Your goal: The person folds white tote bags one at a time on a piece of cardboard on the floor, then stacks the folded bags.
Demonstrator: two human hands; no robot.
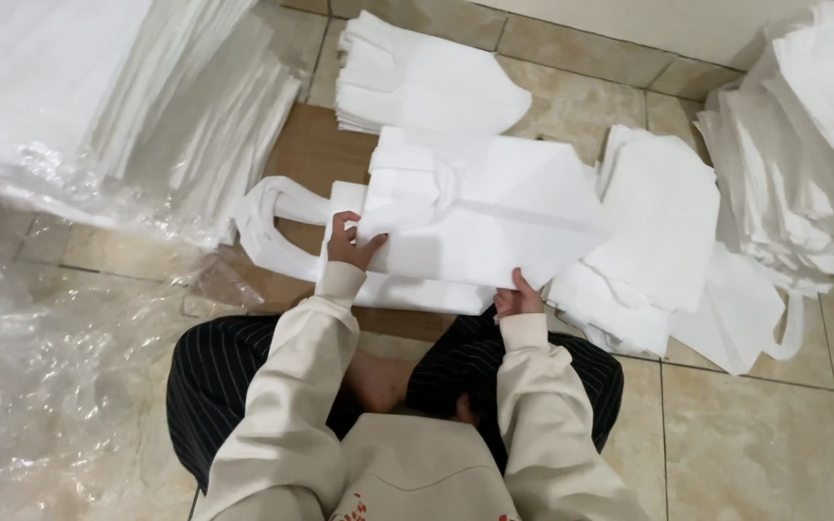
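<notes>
On the floor in front of your knees, a folded white bag [480,207] on a flat stack, your left hand [349,246] pinching its left edge, your right hand [516,299] gripping its bottom edge, hands apart, more white bag piles [803,135] all around, clear plastic wrap [41,357] at your left

Beige stone-look floor tiles [755,453] with dark grout lines, mottled and slightly glossy. Pale wall base [649,24] along top edge, meeting floor at an angle toward top right corner. Brown flat board [316,150] lying on floor at centre, partly covered. Crumpled clear plastic sheeting [41,386] spread over floor at left edge and lower left corner, catching glare. Soft, even, cool indoor light, faint shadows only. No window or furniture in view. Grout lines running diagonally across frame at right edge.
</notes>
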